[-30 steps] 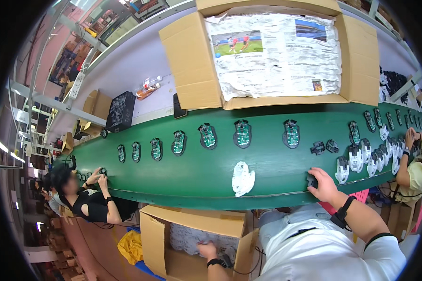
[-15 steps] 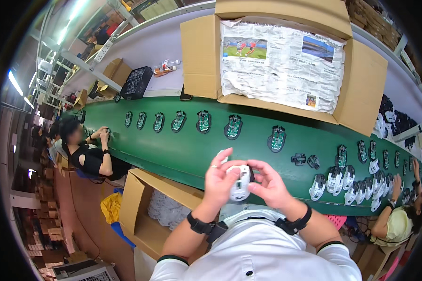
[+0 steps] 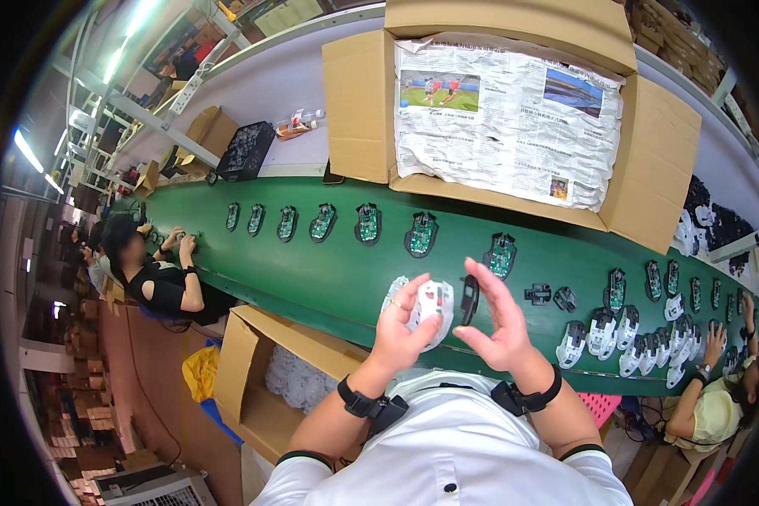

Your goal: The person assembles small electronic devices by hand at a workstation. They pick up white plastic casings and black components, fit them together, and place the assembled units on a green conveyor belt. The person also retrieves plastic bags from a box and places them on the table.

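White mouse shell (image 3: 430,310) gripped in left hand (image 3: 403,325); right hand (image 3: 496,319) pinching black part (image 3: 470,298) beside it. Fitting step; next needs careful alignment.

Left hand (image 3: 402,325) grips white shell (image 3: 431,310), perhaps plastic.

A white mouse shell (image 3: 431,309) is held upright beside a small black part (image 3: 469,298).
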`<control>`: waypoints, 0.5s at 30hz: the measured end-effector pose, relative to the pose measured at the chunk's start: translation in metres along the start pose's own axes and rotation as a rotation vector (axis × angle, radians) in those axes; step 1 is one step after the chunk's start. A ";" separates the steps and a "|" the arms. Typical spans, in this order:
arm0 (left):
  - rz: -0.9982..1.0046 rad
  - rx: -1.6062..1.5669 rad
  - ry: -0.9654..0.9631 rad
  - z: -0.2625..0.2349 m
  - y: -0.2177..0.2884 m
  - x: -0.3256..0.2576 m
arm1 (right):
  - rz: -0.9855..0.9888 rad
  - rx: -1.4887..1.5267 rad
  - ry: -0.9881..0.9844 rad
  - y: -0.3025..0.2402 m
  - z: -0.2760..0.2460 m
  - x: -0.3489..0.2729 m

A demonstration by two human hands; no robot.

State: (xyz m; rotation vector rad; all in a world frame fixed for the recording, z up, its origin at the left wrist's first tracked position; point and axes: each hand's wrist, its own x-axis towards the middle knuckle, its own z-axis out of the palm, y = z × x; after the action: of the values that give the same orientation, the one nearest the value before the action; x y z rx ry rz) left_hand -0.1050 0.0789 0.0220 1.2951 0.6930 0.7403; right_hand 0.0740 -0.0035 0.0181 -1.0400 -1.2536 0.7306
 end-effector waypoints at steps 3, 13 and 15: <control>0.103 0.083 -0.089 -0.002 0.005 -0.006 | -0.057 -0.100 -0.193 -0.009 -0.002 0.010; 0.023 0.406 -0.084 0.007 0.014 -0.005 | -0.082 -0.185 -0.144 0.001 -0.001 -0.016; 0.032 0.451 -0.077 0.009 0.019 -0.004 | -0.086 -0.240 -0.151 0.000 -0.001 -0.015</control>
State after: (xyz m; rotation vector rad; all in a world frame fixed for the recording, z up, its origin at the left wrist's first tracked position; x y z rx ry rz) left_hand -0.1023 0.0725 0.0418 1.7388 0.8065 0.5718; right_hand 0.0723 -0.0176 0.0123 -1.1326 -1.5353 0.6115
